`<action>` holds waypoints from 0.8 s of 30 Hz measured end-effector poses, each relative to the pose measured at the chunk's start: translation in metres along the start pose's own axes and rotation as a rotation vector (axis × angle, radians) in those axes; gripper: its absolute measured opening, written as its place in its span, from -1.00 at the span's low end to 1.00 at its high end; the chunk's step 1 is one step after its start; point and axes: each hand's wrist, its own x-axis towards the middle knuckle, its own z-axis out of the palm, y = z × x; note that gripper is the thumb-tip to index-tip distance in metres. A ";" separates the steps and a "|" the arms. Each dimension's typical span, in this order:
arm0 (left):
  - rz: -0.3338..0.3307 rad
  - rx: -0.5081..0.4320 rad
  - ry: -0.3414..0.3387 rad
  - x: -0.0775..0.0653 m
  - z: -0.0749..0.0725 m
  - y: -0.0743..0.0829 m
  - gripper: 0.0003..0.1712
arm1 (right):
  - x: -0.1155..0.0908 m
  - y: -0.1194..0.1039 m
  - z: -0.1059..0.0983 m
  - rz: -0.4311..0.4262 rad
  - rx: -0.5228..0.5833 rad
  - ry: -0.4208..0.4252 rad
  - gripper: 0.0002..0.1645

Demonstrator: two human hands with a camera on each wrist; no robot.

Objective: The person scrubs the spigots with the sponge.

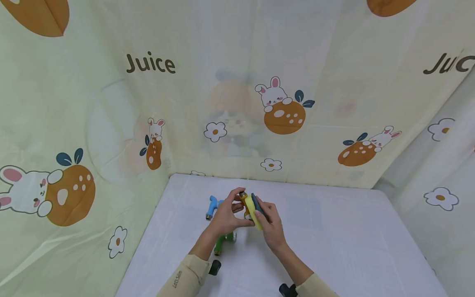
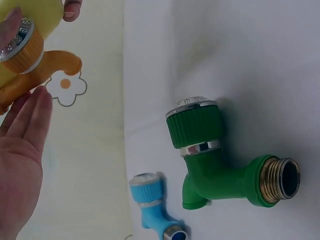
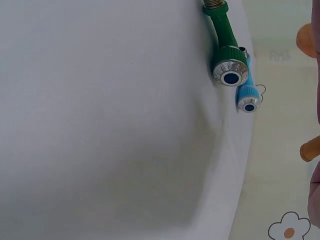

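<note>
My left hand (image 1: 224,218) holds an orange-yellow faucet (image 2: 47,65) up above the table, with a ribbed knob and silver cap. In my right hand (image 1: 273,229) is a sponge (image 1: 251,211), yellow on one side and dark grey on the other. The sponge's yellow face presses against the faucet and hides part of it. Under the left forearm lies a green faucet (image 2: 215,175) with a threaded brass end. Beyond it rests a smaller-looking light blue faucet (image 2: 153,210). Only a bit of the orange faucet's spout (image 3: 311,149) shows in the right wrist view.
A white cloth covers the table (image 1: 334,239). Behind it and along the sides hang pale curtains (image 1: 237,53) printed with rabbits, oranges and flowers. Black wrist cameras (image 1: 215,267) show at both sleeves.
</note>
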 end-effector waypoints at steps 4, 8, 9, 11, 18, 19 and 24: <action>-0.001 0.080 0.008 -0.002 -0.002 0.001 0.23 | 0.001 -0.001 0.002 -0.003 0.020 -0.036 -0.40; -0.003 0.093 -0.005 -0.004 -0.003 0.005 0.24 | 0.002 -0.002 0.003 0.004 0.003 -0.054 -0.37; -0.006 0.094 -0.007 -0.004 -0.003 0.007 0.23 | 0.002 -0.002 0.003 0.008 -0.009 -0.059 -0.36; -0.014 0.096 -0.010 -0.005 -0.003 0.009 0.23 | 0.004 -0.002 0.002 0.012 -0.039 -0.069 -0.35; 0.012 0.018 -0.023 -0.003 0.003 0.013 0.21 | 0.009 0.001 -0.001 0.036 -0.091 -0.072 -0.32; 0.016 0.005 -0.025 -0.003 0.004 0.014 0.21 | 0.010 0.001 -0.002 0.039 -0.093 -0.069 -0.31; -0.004 -0.007 -0.015 -0.003 0.007 0.012 0.24 | 0.011 0.001 -0.002 0.079 -0.117 -0.071 -0.29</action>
